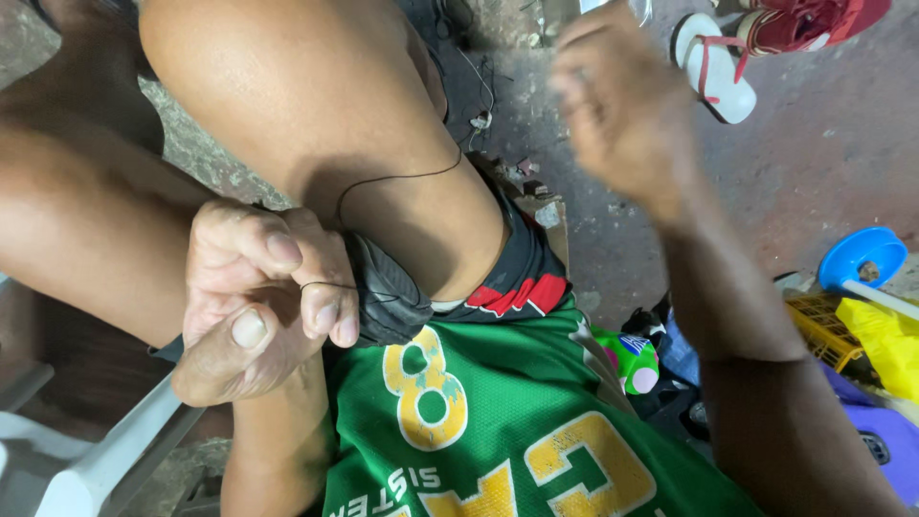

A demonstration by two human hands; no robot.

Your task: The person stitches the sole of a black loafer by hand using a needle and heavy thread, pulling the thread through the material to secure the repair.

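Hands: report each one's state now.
Left hand: closed, pinching a thin dark thread.
Right hand: raised and blurred, grip cannot be told.

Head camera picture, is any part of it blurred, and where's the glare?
Head view: the raised right hand is smeared by motion blur; the left hand pinching the thin black thread is sharp; a soft sheen lies on the knee; no harsh glare elsewhere.

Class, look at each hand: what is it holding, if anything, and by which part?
The left hand pinches a thin dark thread between its fingertips, near one end. The raised right hand is blurred; whether it holds the thread's other end cannot be told.
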